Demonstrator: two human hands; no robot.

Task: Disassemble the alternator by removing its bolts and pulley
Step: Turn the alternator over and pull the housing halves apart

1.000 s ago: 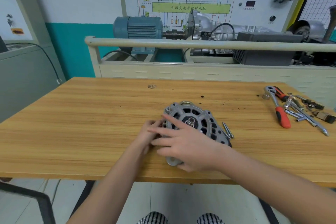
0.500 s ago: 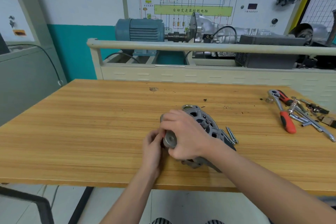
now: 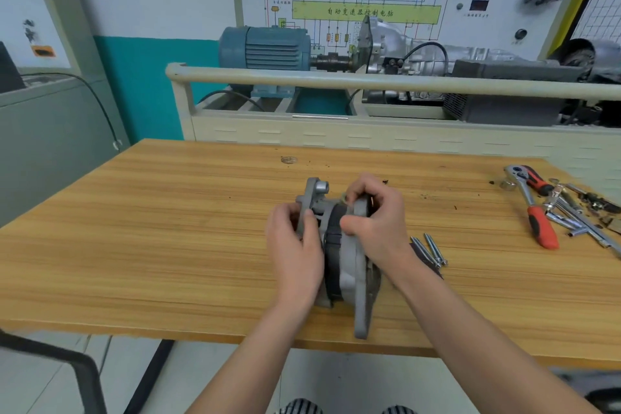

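Surface (image 3: 168, 228) open from 8 to 11 o'clock of the alternator (image 3: 346, 262). Loose bolts (image 3: 433, 250) just beside at 3 o'clock; ratchet (image 3: 534, 208) and tool pile (image 3: 584, 212) block 2 o'clock. Rail (image 3: 336, 79) bounds 12 o'clock.

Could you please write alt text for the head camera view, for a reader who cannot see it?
A person grips a grey alternator standing on edge on a wooden table, left hand on one end housing, right hand on the other. Loose bolts lie just right of it, and a red-handled ratchet with other tools lies farther right.
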